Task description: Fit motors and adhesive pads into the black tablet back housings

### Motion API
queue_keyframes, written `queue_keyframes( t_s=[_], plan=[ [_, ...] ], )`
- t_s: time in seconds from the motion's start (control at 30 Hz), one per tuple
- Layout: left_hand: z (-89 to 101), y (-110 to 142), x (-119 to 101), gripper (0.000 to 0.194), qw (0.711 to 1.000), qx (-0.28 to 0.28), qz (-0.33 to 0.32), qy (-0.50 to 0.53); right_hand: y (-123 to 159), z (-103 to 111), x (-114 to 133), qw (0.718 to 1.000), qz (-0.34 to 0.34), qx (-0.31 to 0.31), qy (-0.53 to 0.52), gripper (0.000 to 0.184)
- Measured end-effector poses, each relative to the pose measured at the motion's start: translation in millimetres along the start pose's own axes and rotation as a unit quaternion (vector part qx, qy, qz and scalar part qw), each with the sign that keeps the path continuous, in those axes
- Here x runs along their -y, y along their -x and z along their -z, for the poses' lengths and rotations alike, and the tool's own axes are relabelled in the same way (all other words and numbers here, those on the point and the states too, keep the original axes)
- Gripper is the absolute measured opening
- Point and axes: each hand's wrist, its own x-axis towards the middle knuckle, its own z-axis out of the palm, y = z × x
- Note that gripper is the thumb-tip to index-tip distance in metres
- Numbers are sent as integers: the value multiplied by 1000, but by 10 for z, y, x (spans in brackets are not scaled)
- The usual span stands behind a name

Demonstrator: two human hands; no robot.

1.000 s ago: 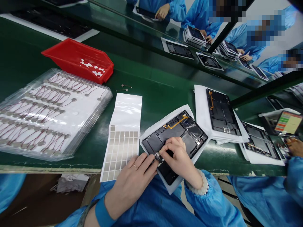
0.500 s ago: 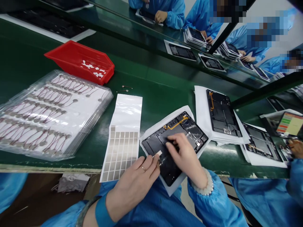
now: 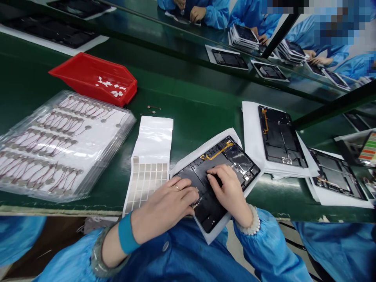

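Observation:
A black tablet back housing (image 3: 216,162) with an orange flex cable (image 3: 219,151) lies tilted on white paper at the table's front edge. My left hand (image 3: 169,201) rests over its lower left edge, fingers curled and pressed together; whatever is under the fingertips is hidden. Over the middle of the housing, my right hand (image 3: 227,192) has its fingers bent, with a gap showing between thumb and forefinger and nothing visible in it. Left of the housing is a sheet of silvery square stickers (image 3: 151,172), partly covered by my left hand.
Clear plastic trays (image 3: 67,145) of small round parts with wires are stacked at left. A red bin (image 3: 96,76) holds white scraps. Two loose wired parts (image 3: 152,109) lie nearby. More housings (image 3: 282,137) sit on paper at right. Co-workers' hands (image 3: 198,14) work across the bench.
The small pale tab visible at my left fingertips before is now hidden; that hand has moved slightly up and curled over the housing's edge. My right hand is almost unmoved. The view has shifted slightly.

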Motion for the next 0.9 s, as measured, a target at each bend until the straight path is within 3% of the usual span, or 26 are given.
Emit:
queue_keyframes(
  t_s=[0.4,0.63,0.8,0.9],
  plan=[
    [20,5,11,22,1000,-21,11,10,5,10,-14,1000,9,-6,-15,16],
    [33,64,24,29,994,-67,48,-75,7,8,-15,1000,12,-12,-19,14],
    [-59,122,-19,5,996,-81,19,-40,9,8,-17,1000,12,-11,-19,14],
    [-93,122,-13,7,998,-52,13,-22,12,4,-22,1000,15,-10,-16,15]
  ],
)
